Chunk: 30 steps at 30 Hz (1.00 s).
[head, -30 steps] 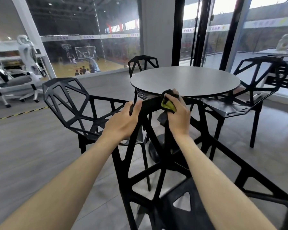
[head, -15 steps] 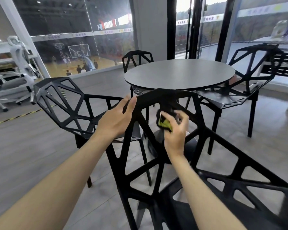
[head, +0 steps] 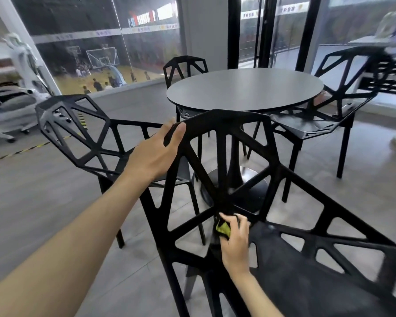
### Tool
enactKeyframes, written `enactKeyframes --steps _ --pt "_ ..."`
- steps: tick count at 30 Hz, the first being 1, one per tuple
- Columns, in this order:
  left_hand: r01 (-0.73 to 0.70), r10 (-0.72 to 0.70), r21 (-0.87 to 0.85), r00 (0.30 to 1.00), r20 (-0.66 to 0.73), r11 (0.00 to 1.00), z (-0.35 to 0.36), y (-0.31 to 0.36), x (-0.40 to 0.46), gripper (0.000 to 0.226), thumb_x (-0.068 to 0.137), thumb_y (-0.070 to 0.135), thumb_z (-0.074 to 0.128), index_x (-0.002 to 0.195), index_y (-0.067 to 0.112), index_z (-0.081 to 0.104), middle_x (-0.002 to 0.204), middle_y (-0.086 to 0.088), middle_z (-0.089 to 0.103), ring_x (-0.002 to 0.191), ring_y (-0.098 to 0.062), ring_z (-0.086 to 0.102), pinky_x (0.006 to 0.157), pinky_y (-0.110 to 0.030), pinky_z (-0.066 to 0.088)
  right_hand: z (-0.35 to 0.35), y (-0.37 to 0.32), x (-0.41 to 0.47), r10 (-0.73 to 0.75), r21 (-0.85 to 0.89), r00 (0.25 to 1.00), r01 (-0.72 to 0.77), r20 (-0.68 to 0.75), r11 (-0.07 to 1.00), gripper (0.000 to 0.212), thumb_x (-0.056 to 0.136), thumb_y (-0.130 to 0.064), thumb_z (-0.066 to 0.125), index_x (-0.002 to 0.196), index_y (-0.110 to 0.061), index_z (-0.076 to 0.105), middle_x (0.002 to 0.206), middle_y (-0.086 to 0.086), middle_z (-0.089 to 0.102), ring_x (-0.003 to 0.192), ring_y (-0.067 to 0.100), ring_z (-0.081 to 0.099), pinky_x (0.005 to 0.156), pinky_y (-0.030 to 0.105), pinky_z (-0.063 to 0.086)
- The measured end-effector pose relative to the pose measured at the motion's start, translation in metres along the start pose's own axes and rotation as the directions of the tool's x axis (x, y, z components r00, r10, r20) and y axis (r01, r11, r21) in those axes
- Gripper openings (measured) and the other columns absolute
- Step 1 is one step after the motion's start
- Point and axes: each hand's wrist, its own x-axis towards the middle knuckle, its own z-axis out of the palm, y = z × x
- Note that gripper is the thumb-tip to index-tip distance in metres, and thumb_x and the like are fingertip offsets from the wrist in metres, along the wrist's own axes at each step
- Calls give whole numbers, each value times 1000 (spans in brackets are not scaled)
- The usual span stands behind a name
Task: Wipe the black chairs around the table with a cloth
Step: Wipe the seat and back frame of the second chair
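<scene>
A black lattice chair (head: 226, 124) stands right in front of me, its back toward the round grey table (head: 245, 88). My left hand (head: 156, 154) grips the upper left corner of that chair's back. My right hand (head: 234, 243) is closed on a yellow-green and black cloth (head: 223, 228), pressed against the lower end of the back's centre strut, near the seat. Three more black chairs ring the table: one at the left (head: 71, 124), one behind it (head: 185, 67), one at the right (head: 343, 88).
A glass wall (head: 101, 42) at the back looks onto a sports court. White office chairs (head: 12, 99) stand at the far left. Black window frames (head: 265, 30) rise behind the table. A yellow-black floor stripe (head: 16, 152) runs at the left.
My right hand has slid the cloth down the centre strut, from the top edge of the chair back to its base. My left hand has kept its hold on the upper corner.
</scene>
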Motion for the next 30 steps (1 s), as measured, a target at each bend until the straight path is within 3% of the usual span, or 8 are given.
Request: enactKeyframes --steps 2,6,10,16,21,23,27,30 --pt "11 -11 -6 1000 -2 1000 0 0 -2 72 91 88 14 157 59 20 156 -4 51 145 -37 43 114 -53 37 -4 -2 -3 23 17 999 -23 22 1000 58 83 10 71 128 -27 65 123 -14 39 119 9 41 104 35 47" --pt "36 -36 -6 999 20 999 -1 -2 -2 79 86 94 11 156 60 18 159 -4 47 146 -39 42 117 -55 35 -8 -40 41 -41 34 998 43 -50 998 58 83 8 73 129 -25 63 126 -8 43 120 11 45 101 15 40" --pt "35 -35 -8 999 29 999 -1 -2 -1 81 85 95 12 157 59 17 165 3 39 149 -36 40 118 -53 34 -11 -75 95 -104 14 980 108 -172 994 55 82 1 77 127 -23 58 129 -1 45 123 15 44 105 35 49" --pt "25 -25 -18 999 20 1000 0 -4 -1 83 84 95 12 157 57 21 162 0 44 148 -36 40 118 -58 35 -31 -127 185 -266 -64 922 258 -281 964 55 80 -1 76 125 -24 55 129 7 47 120 26 47 102 49 51" --pt "11 -10 -68 1000 22 998 1 -7 2 75 89 91 14 155 56 26 154 -3 53 144 -34 45 117 -55 37 -57 -137 230 -507 -385 848 421 -154 821 54 79 -4 74 126 -27 62 130 9 51 118 32 48 97 47 51" --pt "18 -16 -70 1000 21 997 1 -7 2 69 93 86 16 155 56 26 153 -6 54 143 -35 46 116 -53 38 -74 -120 246 -400 -378 889 300 -222 876 49 82 -7 73 125 -27 63 132 9 51 121 32 48 99 49 51" --pt "22 -22 -41 1000 20 999 2 -5 1 67 95 83 19 156 56 24 151 -7 55 141 -35 49 112 -53 40 -97 -93 261 40 -64 899 -75 -435 995 39 88 -4 67 122 -24 60 137 9 45 125 31 44 97 50 53" --pt "19 -18 -38 1000 26 999 1 -3 1 68 93 84 19 155 56 23 149 -9 56 138 -35 50 111 -53 43 -77 -118 245 -109 -85 923 83 -368 993 41 86 -1 67 122 -20 61 137 10 45 129 31 40 101 39 48"
